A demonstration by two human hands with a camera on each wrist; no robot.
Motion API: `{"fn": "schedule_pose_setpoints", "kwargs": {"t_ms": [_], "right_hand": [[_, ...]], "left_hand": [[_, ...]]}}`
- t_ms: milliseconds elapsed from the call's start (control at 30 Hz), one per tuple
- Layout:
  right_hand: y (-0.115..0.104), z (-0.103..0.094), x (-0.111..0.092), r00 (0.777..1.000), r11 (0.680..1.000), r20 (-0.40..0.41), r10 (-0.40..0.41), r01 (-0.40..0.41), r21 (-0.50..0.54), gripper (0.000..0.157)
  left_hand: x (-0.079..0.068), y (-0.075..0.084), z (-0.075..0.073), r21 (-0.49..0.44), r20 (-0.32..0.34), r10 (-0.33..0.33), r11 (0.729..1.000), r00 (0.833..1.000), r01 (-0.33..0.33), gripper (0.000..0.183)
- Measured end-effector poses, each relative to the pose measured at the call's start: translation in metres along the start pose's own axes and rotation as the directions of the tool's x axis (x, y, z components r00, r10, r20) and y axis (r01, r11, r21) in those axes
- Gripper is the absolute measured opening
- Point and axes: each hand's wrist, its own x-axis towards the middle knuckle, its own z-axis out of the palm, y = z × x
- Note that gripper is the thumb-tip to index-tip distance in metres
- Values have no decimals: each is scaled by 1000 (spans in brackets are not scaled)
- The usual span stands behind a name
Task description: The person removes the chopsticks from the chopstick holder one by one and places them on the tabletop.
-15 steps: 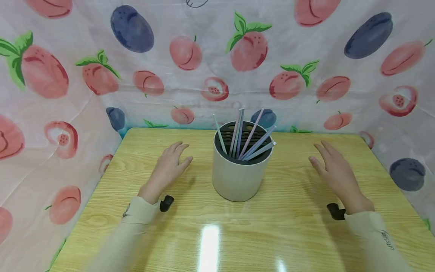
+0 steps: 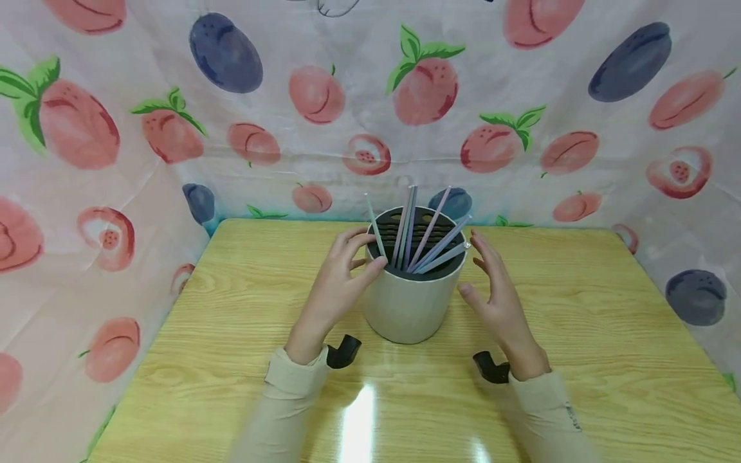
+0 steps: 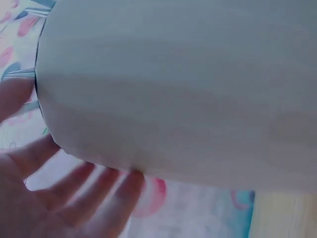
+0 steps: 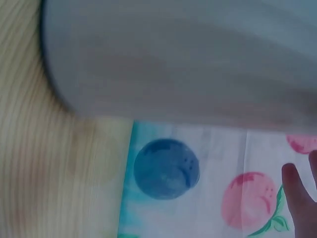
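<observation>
A white round pen holder [image 2: 408, 308] with a black slotted top [image 2: 393, 226] stands upright on the table. Several slim pastel sticks [image 2: 442, 241], pink, lilac, blue and pale green, lean out of its slots. At the holder's left side is my left hand [image 2: 336, 276], its fingers spread and reaching along the wall, the thumb tip at the rim. In the left wrist view its fingertips [image 3: 131, 181] are right at the holder's wall. My right hand [image 2: 503, 302] is by the right side, fingers extended and slightly bent, holding nothing.
A light wood-grain table [image 2: 220, 308] lies under the holder. Behind it and along both sides hangs a white cloth [image 2: 324, 38] printed with peaches and plums. A black wrist-worn piece [image 2: 344, 352] juts inward from the left cuff, another [image 2: 491, 368] from the right.
Both hands have moved inward from either side of the table to the pen holder, the left one to the right, the right one to the left. The holder stays in place.
</observation>
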Motion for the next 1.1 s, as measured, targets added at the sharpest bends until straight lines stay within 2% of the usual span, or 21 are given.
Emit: {"fn": "schedule_pose_setpoints", "kwargs": {"t_ms": [167,267,400,600,667,733,867,1000,1100], "right_hand": [[-11,12,5,999,999,-14,45,-45,27,68],[-11,16,6,996,997,-32,81,-80,22,67],[-10,18,6,994,997,-72,82,-83,0,63],[-8,20,8,994,998,-101,47,-52,-40,60],[-6,20,7,993,998,-117,29,-34,-45,62],[-5,20,6,991,998,-129,18,-25,-52,64],[-2,19,6,990,998,-139,5,-13,-57,63],[1,19,6,991,998,-131,-3,-4,-57,62],[2,20,4,992,999,-129,-10,4,-45,60]], "left_hand": [[3,6,9,-50,-49,-82,996,995,80,42],[4,9,15,-107,-88,-78,992,993,68,33],[8,14,22,-148,-117,-81,987,990,64,28],[14,18,27,-92,-144,-99,992,985,87,26],[15,21,28,-43,-159,-71,997,985,65,26],[16,25,28,-2,-183,-17,1000,983,17,27],[16,37,27,42,-236,99,995,967,-91,27],[13,46,30,-24,-248,109,993,962,-119,27],[10,47,33,-114,-257,114,983,960,-147,27]]}}
